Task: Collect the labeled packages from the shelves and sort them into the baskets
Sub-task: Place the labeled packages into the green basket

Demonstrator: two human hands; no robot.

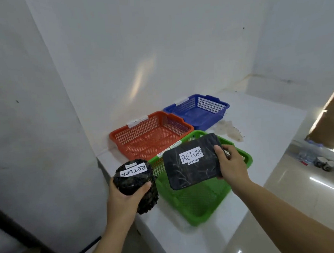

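our left hand (125, 196) is curled round a round black package (136, 182) with a white "return" label on its top, held just beside the green basket's near-left corner. our right hand (231, 165) pinches the right edge of a flat black package (192, 161), thumb on top, which hangs above the green basket (199, 209); its label also reads "return", with a small date beneath that we cannot read surely.

to do this step well, we should first match the word on each package to the tag on a basket rim, then lower the flat package level into the right basket and let go low, so it lies flat and leaves room for the round one.

beyond lie the orange basket (153, 136) and the blue basket (198, 110), both showing bare mesh, all on a white counter (260, 123). the basket tags are too small or too tilted to read, and the flat package covers part of the green basket's far rim. the shelves are out of view.
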